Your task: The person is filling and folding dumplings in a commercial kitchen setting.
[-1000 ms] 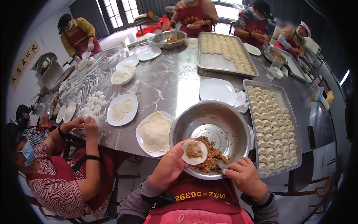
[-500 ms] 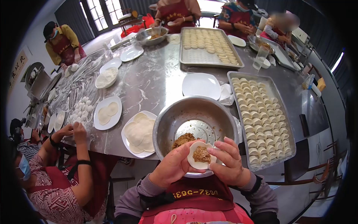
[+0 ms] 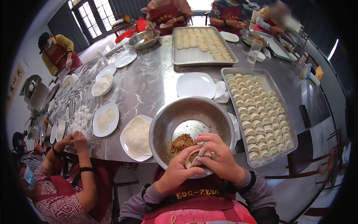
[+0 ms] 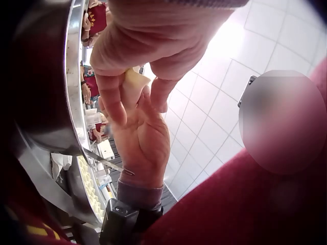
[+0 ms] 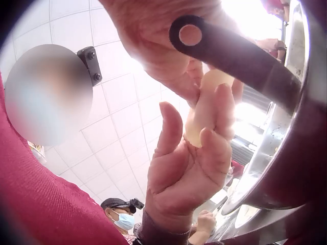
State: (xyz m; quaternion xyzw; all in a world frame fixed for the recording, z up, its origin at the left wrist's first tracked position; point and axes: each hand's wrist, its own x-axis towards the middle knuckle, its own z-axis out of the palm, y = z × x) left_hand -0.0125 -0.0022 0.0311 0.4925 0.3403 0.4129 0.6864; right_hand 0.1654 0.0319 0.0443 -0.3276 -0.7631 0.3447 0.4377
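Over the near rim of a large steel bowl [image 3: 162, 125], both hands work on a dumpling [image 3: 189, 158] whose wrapper is partly folded over brown filling. My left hand [image 3: 175, 172] cradles it between thumb and fingers. From the right, my right hand [image 3: 220, 161] pinches the wrapper's edge, its fingers covering part of it. Pale dough [image 4: 134, 88] shows between both hands in the left wrist view. A mound of minced filling [image 3: 181, 143] lies in the bowl. In the right wrist view, a flat utensil handle [image 5: 230, 55] with a hole leans on the bowl's rim.
A plate of stacked round wrappers [image 3: 137, 136] stands left of the bowl. To the right lies a tray of folded dumplings [image 3: 261, 117]; a second tray [image 3: 203, 44] is farther back. An empty white plate [image 3: 195, 85] sits behind the bowl. A seated person [image 3: 74, 186] works at left.
My right hand left the utensil in the bowl and came over to the wrapper. The wrapper, earlier open and flat with filling, is now being folded between both hands.
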